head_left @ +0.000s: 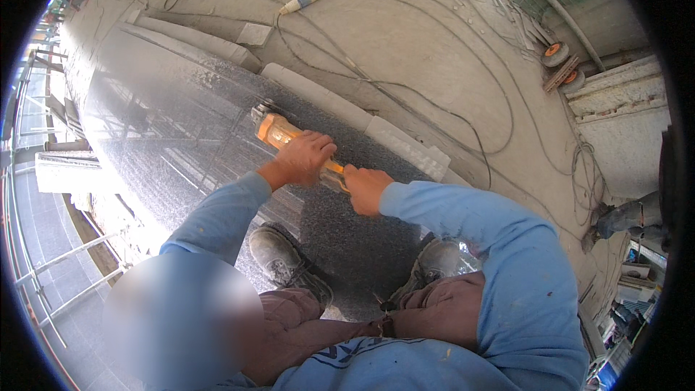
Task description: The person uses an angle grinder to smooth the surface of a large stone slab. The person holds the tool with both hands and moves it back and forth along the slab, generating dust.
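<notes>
An orange angle grinder (pixel 279 130) lies slanted across the middle of the view, its metal head at the far left end over a dark speckled stone slab (pixel 326 232). My left hand (pixel 308 157) is wrapped round the grinder's body. Closer to me, my right hand (pixel 367 188) grips the rear handle. The disc is hard to make out and I cannot tell whether it touches the stone. Both my shoes stand on the slab, one on each side of its dark middle patch.
Pale stone strips (pixel 318 94) run along the slab's far edge. Across the dusty floor winds a grey cable (pixel 405 101) with a white plug connector (pixel 302 1). Wheels (pixel 556 53) stand by the right wall. A boot (pixel 601 221) shows at the right; metal rails (pixel 72 261) are at left.
</notes>
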`<state>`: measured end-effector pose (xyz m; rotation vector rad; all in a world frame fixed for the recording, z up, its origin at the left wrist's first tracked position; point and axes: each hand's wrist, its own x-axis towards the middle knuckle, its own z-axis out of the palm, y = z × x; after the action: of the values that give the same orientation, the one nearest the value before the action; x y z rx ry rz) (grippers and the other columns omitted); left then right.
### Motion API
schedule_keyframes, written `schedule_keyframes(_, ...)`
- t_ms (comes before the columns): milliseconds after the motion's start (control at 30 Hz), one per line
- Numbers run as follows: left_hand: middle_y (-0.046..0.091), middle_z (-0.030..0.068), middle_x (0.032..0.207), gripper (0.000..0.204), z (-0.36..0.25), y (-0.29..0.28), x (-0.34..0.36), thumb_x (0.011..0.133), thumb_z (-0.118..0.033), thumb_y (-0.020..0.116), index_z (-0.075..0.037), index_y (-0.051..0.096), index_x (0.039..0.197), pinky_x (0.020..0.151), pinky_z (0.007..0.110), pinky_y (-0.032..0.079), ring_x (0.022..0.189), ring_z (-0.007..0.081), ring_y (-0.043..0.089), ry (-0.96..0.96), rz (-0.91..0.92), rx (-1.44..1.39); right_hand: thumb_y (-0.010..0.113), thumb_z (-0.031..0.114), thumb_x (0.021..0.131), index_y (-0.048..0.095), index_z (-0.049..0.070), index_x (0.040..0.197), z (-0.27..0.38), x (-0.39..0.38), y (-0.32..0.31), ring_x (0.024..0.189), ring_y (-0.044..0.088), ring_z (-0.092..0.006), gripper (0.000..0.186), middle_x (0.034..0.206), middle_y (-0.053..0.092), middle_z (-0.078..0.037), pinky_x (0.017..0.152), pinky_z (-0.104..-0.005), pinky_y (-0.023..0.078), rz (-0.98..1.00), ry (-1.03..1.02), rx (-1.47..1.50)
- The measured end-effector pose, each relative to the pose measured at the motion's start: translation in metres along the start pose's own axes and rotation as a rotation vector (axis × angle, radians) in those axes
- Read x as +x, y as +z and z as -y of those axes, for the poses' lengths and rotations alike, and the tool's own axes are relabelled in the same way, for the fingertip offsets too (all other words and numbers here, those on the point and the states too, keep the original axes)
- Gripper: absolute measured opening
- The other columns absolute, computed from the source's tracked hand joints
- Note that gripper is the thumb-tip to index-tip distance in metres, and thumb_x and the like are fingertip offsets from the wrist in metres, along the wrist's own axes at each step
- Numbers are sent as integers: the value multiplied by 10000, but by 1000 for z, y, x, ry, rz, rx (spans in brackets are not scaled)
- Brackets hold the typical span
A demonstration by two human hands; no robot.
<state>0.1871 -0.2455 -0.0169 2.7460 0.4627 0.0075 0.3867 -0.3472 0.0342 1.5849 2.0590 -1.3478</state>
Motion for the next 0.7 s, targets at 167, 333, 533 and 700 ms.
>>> schedule_keyframes(167,617,128,1099,660,13,1,-5,517,-132,848,-37,604,1123,961,434,496,1061,324,623,-34,33,-11,697,79,832,502,-45,1158,7,12,-5,1011,702,-393,400,1065,691,-263,842,-473,565,3,9,42)
schedule_keyframes(333,613,131,1100,660,21,-5,-6,527,-127,845,-39,594,1131,956,440,499,1059,332,625,-22,40,8,698,90,836,505,-52,1178,11,20,-9,1012,705,-384,418,1079,693,-253,849,-468,564,23,-16,23)
schedule_keyframes(533,613,136,1074,621,16,-5,-5,549,-97,830,-31,573,1111,928,452,506,1053,341,630,7,-26,-14,623,68,863,480,-63,1224,12,9,-13,991,711,-381,409,1055,692,-265,840,-464,562,40,-20,6)
schedule_keyframes(700,615,141,1061,601,-5,-7,-1,564,-82,812,-26,567,1110,919,453,505,1041,341,631,28,-38,-34,620,78,867,476,-52,1221,8,-14,-13,983,712,-377,404,1041,695,-256,842,-465,561,55,-4,20)
